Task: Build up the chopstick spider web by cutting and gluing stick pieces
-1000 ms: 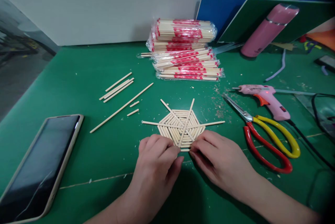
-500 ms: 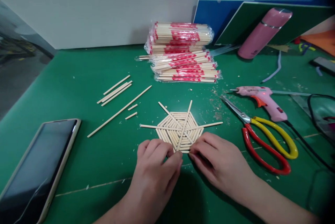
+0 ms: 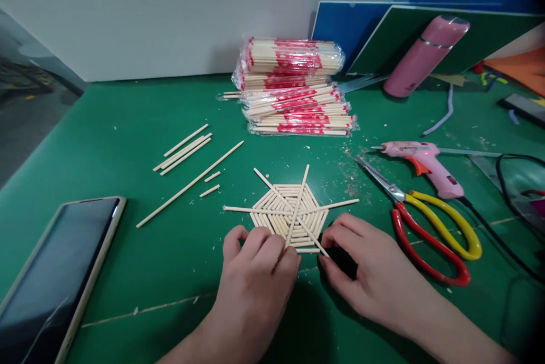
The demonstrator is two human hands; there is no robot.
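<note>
A flat hexagonal web of thin wooden sticks [image 3: 289, 212] lies on the green mat [image 3: 128, 108], with long spoke sticks crossing its middle. My left hand [image 3: 255, 273] rests at its near edge, fingers curled and pressed on the lower sticks. My right hand [image 3: 366, 267] sits just right of the near corner, fingers bent, tips close to the end of a spoke stick. Whether either hand pinches a stick is hidden by the fingers.
Loose sticks [image 3: 187, 159] lie to the left, a phone [image 3: 55, 273] at the near left. Wrapped chopstick packs [image 3: 293, 86] are stacked at the back. Red and yellow scissors [image 3: 426, 227], a pink glue gun [image 3: 421, 159] with cable, and a pink flask [image 3: 421, 57] are on the right.
My right hand has drawn back a little to the right, uncovering the near right spoke end. The left hand stays at the web's near edge. The view has shifted slightly.
</note>
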